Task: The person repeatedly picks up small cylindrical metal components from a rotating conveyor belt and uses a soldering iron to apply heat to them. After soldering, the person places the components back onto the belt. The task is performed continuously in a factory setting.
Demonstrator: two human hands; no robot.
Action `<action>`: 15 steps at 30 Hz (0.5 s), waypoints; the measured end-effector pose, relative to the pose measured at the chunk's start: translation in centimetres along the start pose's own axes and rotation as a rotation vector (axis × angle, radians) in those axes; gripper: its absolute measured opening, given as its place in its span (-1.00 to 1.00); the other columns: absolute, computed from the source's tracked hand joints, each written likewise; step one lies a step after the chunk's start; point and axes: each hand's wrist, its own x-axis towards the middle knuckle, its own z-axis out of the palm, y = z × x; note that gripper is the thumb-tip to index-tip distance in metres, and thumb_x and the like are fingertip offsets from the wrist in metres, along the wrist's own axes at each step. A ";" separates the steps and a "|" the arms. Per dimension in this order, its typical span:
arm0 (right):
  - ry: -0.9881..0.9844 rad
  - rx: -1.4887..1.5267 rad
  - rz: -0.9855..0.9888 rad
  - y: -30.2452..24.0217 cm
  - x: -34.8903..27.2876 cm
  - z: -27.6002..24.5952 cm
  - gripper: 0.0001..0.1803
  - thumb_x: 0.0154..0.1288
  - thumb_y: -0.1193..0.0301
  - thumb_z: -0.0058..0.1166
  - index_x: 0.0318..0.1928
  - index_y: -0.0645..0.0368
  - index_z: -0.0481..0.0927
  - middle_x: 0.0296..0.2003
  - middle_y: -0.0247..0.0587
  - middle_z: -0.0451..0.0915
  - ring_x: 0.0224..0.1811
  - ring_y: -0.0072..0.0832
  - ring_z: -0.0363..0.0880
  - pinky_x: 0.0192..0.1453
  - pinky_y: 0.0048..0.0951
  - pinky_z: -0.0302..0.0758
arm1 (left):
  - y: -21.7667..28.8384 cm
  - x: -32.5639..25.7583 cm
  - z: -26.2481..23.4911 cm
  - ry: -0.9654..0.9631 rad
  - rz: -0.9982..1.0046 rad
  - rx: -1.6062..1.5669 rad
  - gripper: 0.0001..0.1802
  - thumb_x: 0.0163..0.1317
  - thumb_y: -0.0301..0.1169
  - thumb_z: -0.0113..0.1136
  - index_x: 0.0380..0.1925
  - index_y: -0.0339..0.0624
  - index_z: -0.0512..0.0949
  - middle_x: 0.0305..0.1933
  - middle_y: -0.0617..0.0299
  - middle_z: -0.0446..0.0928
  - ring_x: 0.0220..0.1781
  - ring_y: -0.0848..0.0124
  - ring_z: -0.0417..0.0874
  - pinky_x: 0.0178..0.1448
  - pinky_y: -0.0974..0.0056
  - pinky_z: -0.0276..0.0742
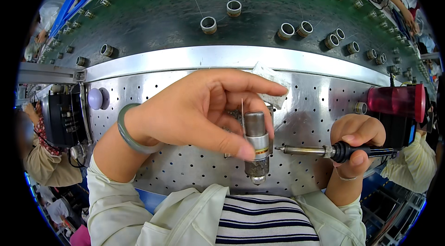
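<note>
A metal post stands upright in front of me, carrying a short metal ring with a thin yellowish band. My left hand curls around it from the left. Its thumb lies against the ring's left side, other fingers pass behind the post, and the index finger stretches out above. A thin wire rises beside the post. In my right hand is a soldering iron, held by its black handle. The iron's tip points left and sits just right of the ring, with a small gap.
Behind the perforated metal worktop runs a green conveyor belt carrying several metal rings, some with wires. A reddish translucent container stands at right, a black device and purple knob at left. Other people work around the edges.
</note>
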 end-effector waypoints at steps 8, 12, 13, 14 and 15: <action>0.014 0.050 0.019 0.1 -0.1 0.0 -0.70 0.07 0.47 0.31 -0.31 0.41 0.48 -0.61 -0.16 0.52 -0.71 -0.50 0.50 -0.66 -0.60 0.39 | 0.5 -0.1 -0.2 0.047 -0.134 -0.076 -0.12 -0.19 -0.71 0.41 0.23 -0.45 0.24 -0.20 0.04 0.57 -0.20 0.46 0.63 -0.21 0.51 0.61; 0.003 0.089 0.061 0.2 0.0 0.5 -0.69 0.02 0.51 0.33 -0.31 0.42 0.49 -0.60 -0.12 0.54 -0.69 -0.48 0.53 -0.65 -0.58 0.41 | 0.0 0.0 -0.1 0.114 -0.133 -0.026 -0.12 -0.22 -0.73 0.40 0.22 -0.46 0.24 -0.24 0.08 0.57 -0.22 0.47 0.64 -0.23 0.52 0.64; 0.011 0.086 0.068 0.2 0.0 0.6 -0.70 0.01 0.52 0.33 -0.31 0.43 0.49 -0.60 -0.12 0.54 -0.69 -0.48 0.53 -0.65 -0.57 0.42 | 0.1 0.0 -0.1 0.123 -0.141 -0.024 -0.12 -0.22 -0.74 0.39 0.22 -0.47 0.24 -0.25 0.08 0.57 -0.21 0.47 0.64 -0.22 0.52 0.65; 0.019 0.083 0.075 0.2 0.0 0.7 -0.70 0.00 0.52 0.34 -0.32 0.43 0.49 -0.60 -0.11 0.54 -0.69 -0.48 0.53 -0.64 -0.57 0.42 | 0.1 0.1 -0.1 0.126 -0.145 -0.016 -0.12 -0.21 -0.74 0.39 0.22 -0.47 0.24 -0.24 0.06 0.57 -0.21 0.46 0.64 -0.23 0.52 0.65; 0.024 0.063 0.071 0.2 0.0 0.7 -0.70 0.00 0.52 0.33 -0.32 0.43 0.50 -0.60 -0.11 0.54 -0.69 -0.47 0.53 -0.64 -0.57 0.42 | 0.1 0.0 0.0 0.129 -0.148 -0.007 -0.13 -0.21 -0.74 0.39 0.21 -0.47 0.24 -0.24 0.04 0.57 -0.21 0.45 0.64 -0.23 0.52 0.65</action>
